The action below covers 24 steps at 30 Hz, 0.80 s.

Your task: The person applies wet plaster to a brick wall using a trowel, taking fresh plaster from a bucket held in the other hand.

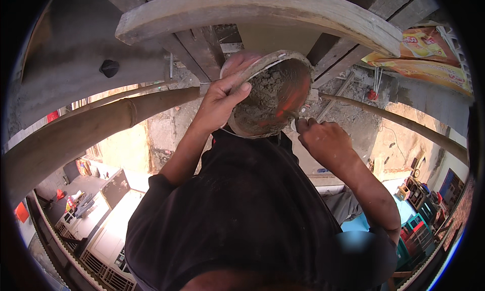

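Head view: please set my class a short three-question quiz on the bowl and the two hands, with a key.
1. True or false: the bowl is empty.
2. Which of the person's hands grips the bowl's rim? A) the left B) the right C) neither
3. Fill in: behind the left forearm, a thick ___ pole runs across the picture.

Key
1. False: it holds grey mortar.
2. A: the left hand clasps the rim with its thumb over the edge. The right hand is curled at the bowl's lower edge.
3. Bamboo.
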Motion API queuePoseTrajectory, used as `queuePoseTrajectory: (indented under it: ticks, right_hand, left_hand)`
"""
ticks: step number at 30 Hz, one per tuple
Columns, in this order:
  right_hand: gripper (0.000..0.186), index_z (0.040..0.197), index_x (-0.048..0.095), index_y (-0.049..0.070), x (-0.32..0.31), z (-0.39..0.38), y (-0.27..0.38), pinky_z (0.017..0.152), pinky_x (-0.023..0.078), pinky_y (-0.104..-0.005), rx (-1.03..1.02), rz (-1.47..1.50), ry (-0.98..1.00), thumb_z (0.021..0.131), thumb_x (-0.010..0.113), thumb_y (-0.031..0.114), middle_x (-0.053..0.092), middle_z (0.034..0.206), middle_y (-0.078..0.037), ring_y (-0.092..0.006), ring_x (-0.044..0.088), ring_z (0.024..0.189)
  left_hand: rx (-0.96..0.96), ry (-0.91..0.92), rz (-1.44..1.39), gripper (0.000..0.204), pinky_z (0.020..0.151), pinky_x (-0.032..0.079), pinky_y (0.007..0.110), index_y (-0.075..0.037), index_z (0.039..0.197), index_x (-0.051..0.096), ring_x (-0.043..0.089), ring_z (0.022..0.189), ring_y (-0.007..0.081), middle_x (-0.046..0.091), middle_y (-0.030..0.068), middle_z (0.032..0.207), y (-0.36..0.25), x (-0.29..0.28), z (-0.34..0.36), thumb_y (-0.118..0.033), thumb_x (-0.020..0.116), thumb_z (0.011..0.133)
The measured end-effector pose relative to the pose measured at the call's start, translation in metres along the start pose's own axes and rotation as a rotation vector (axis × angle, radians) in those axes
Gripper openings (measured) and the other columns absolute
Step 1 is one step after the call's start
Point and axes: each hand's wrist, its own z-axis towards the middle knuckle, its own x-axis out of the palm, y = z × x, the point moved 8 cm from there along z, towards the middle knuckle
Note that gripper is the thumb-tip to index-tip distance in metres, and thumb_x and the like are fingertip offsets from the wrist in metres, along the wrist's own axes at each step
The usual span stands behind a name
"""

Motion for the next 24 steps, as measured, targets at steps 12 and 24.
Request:
queuePoseTrajectory:
  ticks: [12, 24]
  right_hand:
    - [0.035, 0.111, 0.056, -0.002, 0.085, 0.017, 0.000, 0.043, 0.042, -0.0333, 0.240, 1.414, 0.574, 0.089, 0.070, 0.021, 0.048, 0.055, -0.004, -0.0163, 0.051, 0.045]
    - [0.022, 0.101, 0.058, 0.002, 0.020, 0.002, -0.068, 0.070, 0.056, -0.0494, 0.386, 0.167, -0.049, 0.090, 0.062, 0.020, 0.067, 0.104, -0.019, -0.0352, 0.069, 0.082]
  left_hand:
    - [-0.005, 0.034, -0.121, 0.043, 0.115, 0.024, 0.034, 0.003, 0.137, 0.054, 0.038, 0.139, 0.0199, 0.048, 0.0116, 0.149, 0.007, 0.002, 0.007, -0.018, 0.057, 0.100]
    - [-0.025, 0.026, -0.045, 0.044, 0.115, 0.025, 0.032, 0.003, 0.139, 0.052, 0.038, 0.139, 0.0178, 0.049, 0.0101, 0.148, 0.004, 0.000, 0.003, -0.016, 0.057, 0.100]
